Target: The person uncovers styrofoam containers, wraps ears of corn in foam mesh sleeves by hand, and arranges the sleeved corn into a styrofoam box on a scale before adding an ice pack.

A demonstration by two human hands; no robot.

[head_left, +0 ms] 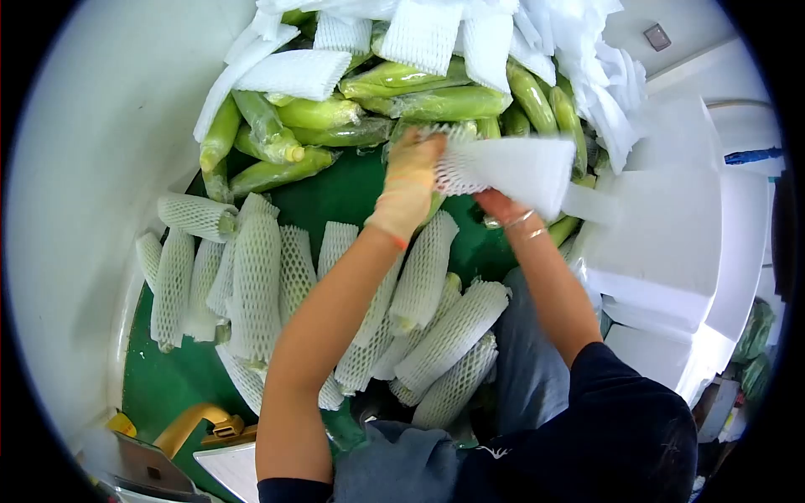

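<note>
A white foam net sleeve [530,168] is stretched out between my two hands over the green table. My left hand [408,178], in a pale glove, is closed on its left end, where the netting is spread wide. Under the sleeve's lower edge, my right hand [501,205] grips it, with the fingers partly hidden and blurred. Part of a green ear of corn [435,204] shows just beneath my left hand; I cannot tell whether it is held. Behind my hands lies a pile of plastic-wrapped corn [457,102].
Several ears in foam nets [256,281] lie across the green tabletop [306,197] nearer me. Loose flat foam sleeves [423,38] cover the corn pile. White foam boxes [654,243] stand at the right. A yellow-brown tape dispenser [197,423] sits at the lower left.
</note>
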